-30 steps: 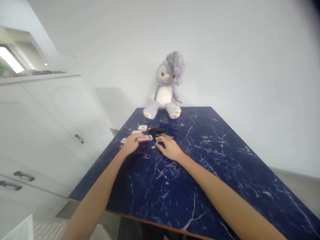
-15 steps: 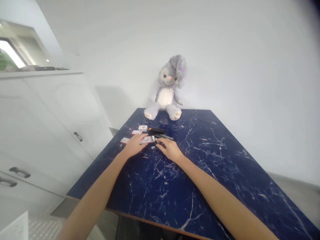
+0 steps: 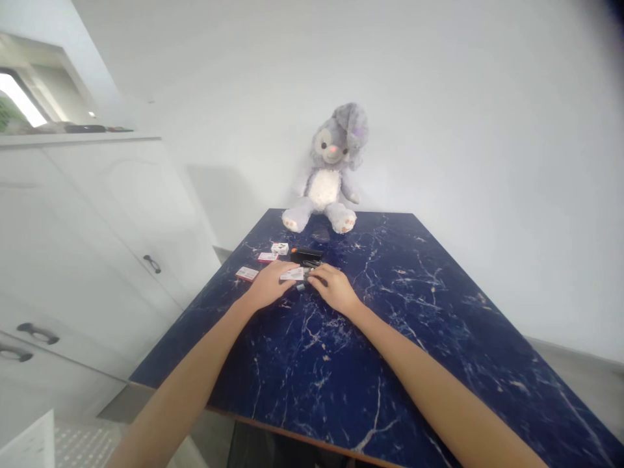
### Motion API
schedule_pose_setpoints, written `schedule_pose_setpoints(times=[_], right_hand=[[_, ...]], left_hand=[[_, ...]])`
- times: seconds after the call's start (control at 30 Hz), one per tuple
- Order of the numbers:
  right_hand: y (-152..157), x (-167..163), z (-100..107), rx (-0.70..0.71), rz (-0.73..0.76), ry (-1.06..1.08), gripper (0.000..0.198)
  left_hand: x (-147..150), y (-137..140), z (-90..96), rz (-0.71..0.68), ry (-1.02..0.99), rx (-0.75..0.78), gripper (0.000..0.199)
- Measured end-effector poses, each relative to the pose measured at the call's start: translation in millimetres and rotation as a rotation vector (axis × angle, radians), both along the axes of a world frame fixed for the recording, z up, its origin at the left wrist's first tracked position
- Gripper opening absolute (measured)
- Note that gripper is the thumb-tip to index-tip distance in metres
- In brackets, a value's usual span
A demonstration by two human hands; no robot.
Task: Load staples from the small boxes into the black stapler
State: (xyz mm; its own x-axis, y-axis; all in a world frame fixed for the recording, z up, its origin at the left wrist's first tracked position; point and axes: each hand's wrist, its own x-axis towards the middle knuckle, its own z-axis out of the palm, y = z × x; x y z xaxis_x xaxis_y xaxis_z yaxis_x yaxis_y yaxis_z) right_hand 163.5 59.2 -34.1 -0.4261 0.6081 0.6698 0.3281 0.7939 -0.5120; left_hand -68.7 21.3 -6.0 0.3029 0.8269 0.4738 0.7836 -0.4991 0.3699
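My left hand [image 3: 273,283] grips a small white-and-red box [image 3: 292,275] between thumb and fingers, low over the table. At the right end of this box is my right hand [image 3: 335,286], its thumb and fingertips drawn together; what they hold, if anything, is too small to make out. A tiny grey piece [image 3: 300,286] lies just below the box. Behind the hands rests a black object with an orange end [image 3: 306,254], perhaps a stapler. Dark metallic parts [image 3: 312,263] beside it are partly covered by my right hand.
On the blue marbled table [image 3: 390,351], a flat red-and-white box [image 3: 247,273], another such box [image 3: 268,257] and a white box [image 3: 279,248] lie to the left. A grey plush toy [image 3: 324,185] sits at the back against the wall. White cabinets [image 3: 97,247] stand at left.
The box in my left hand has shifted slightly right and turned more level. My right hand's fingers have closed up near its end, covering more of the dark metallic parts.
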Motion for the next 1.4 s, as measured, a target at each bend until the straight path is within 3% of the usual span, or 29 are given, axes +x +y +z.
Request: schedule_pose_setpoints(times=[0.13, 0.37, 0.53, 0.7, 0.83, 1.07, 1.4], right_hand=[[-2, 2, 3, -0.054, -0.031, 0.085, 0.012], [-6, 4, 10, -0.002, -0.082, 0.178, 0.009], [-8, 4, 10, 0.057, -0.072, 0.216, 0.01], [-4, -1, -1, 0.119, -0.008, 0.023, 0.013], [0, -3, -7, 0.125, -0.018, -0.067, 0.015], [-6, -2, 2, 0.119, -0.03, -0.035, 0.018], [-10, -1, 3, 0.106, -0.063, -0.073, 0.011]], left_hand=[[3, -1, -1.6, 0.019, -0.109, -0.047, 0.04], [4, 6, -15.2, 0.033, -0.455, -0.318, 0.047], [11, -1, -7.0, 0.014, -0.295, -0.2, 0.041], [19, -6, -0.5, -0.02, -0.208, -0.111, 0.038], [14, -2, -5.6, -0.023, -0.277, -0.167, 0.039], [7, 4, -15.1, -0.068, -0.479, -0.266, 0.042], [10, -2, -5.6, -0.08, -0.424, -0.267, 0.04]])
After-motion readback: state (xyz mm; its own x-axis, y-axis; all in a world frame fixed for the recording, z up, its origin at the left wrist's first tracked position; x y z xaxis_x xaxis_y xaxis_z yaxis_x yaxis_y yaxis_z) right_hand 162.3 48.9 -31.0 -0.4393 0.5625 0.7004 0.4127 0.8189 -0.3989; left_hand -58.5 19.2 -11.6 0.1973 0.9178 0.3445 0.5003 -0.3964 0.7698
